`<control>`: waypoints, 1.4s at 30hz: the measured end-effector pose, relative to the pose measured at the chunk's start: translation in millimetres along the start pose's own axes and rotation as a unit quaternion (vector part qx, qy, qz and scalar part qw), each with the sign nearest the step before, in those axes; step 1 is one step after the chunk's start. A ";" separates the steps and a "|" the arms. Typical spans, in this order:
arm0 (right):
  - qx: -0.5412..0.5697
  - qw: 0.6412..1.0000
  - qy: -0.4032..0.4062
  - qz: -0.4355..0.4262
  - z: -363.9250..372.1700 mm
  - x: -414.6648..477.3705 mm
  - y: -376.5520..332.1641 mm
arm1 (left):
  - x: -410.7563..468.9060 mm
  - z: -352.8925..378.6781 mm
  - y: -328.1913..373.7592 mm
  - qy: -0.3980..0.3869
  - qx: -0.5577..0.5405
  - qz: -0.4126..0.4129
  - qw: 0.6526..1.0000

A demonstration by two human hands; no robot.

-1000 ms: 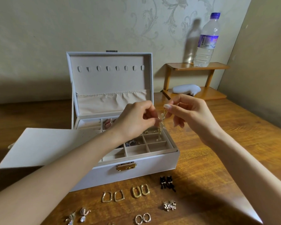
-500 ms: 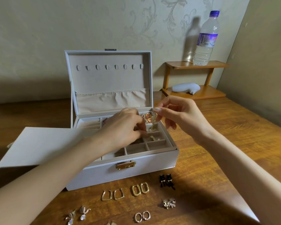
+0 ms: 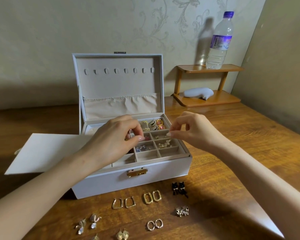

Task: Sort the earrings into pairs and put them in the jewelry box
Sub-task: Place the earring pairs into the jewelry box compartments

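In the jewelry box (image 3: 111, 181), earrings (image 3: 163, 145) beneath left hand (image 3: 114, 141) and right hand (image 3: 194, 130).

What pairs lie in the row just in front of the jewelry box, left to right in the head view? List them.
Angular silver hoops → gold oval hoops → black earrings.

The left hand (image 3: 114, 141) hides the left compartments of the jewelry box (image 3: 128, 181); the bottom edge seemingly crops one earring (image 3: 95, 237)
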State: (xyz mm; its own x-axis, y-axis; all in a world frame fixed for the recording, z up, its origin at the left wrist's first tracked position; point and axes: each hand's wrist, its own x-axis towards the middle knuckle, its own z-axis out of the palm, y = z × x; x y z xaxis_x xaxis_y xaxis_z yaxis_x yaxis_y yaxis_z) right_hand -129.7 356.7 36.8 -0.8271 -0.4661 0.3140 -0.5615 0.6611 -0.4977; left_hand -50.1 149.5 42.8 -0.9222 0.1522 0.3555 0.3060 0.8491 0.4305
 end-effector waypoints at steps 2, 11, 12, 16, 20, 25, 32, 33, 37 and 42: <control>-0.044 0.999 0.006 -0.001 1.5 0.1 0.5 | -0.8 0.9 1.0 -0.002 -0.003 0.001 1.000; -0.140 0.989 -0.032 -0.013 5.6 -2.6 -7.1 | -8.3 -0.9 1.4 -0.017 -0.004 0.007 1.000; -0.149 0.988 -0.032 -0.014 4.2 -2.9 -8.1 | -9.7 -1.8 0.7 -0.019 -0.002 0.010 1.000; -0.112 0.994 0.020 -0.007 -7.2 -2.7 -9.2 | -16.9 -6.1 -3.1 -0.022 0.002 0.020 1.000; -0.131 0.991 -0.030 -0.008 -3.0 -5.5 -8.6 | -23.4 -8.7 -3.1 -0.030 0.001 0.032 0.999; -0.061 0.997 0.038 0.032 -4.4 -8.8 -5.8 | -33.8 -13.8 -9.1 -0.036 0.021 0.053 0.998; -0.039 0.984 -0.098 0.145 4.7 -7.5 -4.1 | -61.2 -15.7 -24.3 -0.045 0.100 0.098 0.989; -0.047 0.984 -0.089 0.144 5.4 -7.9 -4.0 | -63.9 -17.2 -25.1 -0.038 0.104 0.102 0.989; -0.128 0.986 0.000 0.104 6.2 -13.6 -10.8 | -76.5 -25.0 -26.4 0.012 0.094 0.094 0.991; -0.155 0.986 0.047 0.031 1.9 -31.0 -22.5 | -102.6 -32.8 -32.1 0.007 0.089 0.065 0.994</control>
State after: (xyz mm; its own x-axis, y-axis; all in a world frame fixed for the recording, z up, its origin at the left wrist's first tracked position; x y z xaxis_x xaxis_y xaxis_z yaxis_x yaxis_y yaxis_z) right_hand -91.4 355.2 36.7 -0.8508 -0.3714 0.3717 -0.4775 0.8417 -0.2521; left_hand 42.5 90.1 19.7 -0.8744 0.2603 0.4096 0.3742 0.8990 0.2275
